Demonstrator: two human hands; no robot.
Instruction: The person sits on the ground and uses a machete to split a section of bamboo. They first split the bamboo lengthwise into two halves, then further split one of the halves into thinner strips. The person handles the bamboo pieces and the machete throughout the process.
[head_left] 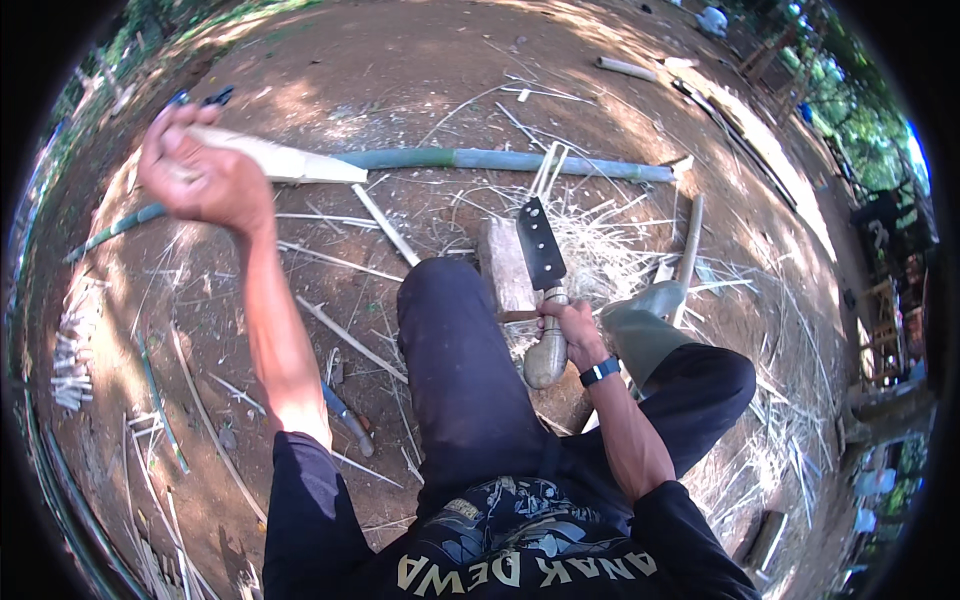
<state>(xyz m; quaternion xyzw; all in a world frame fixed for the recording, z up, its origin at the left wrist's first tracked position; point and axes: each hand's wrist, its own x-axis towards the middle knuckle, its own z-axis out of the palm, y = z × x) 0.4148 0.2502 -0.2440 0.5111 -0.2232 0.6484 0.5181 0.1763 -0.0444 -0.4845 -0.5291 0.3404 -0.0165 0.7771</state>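
Observation:
My left hand (208, 180) is raised at the left with its fingers curled round a pale split bamboo strip (300, 165). The strip's wider end points right, above a long green bamboo pole (410, 158) on the ground. My right hand (573, 330) grips the handle of a cleaver (541, 248), in front of my body. Its dark blade has several holes and points away from me. The bulbous wooden handle end (545, 365) sticks out below my fist. Beside the blade, to its left, stands a wooden block (508, 268). Two thin pale strips (549, 168) show beyond the blade tip.
Pale shavings (610, 240) lie thick beyond and right of the block. Thin strips are strewn over the brown soil. A sheathed blue-and-brown tool (347, 415) rests left of my knee. Short cut pieces (72, 370) are piled at the far left. A bamboo length (626, 69) lies farther off.

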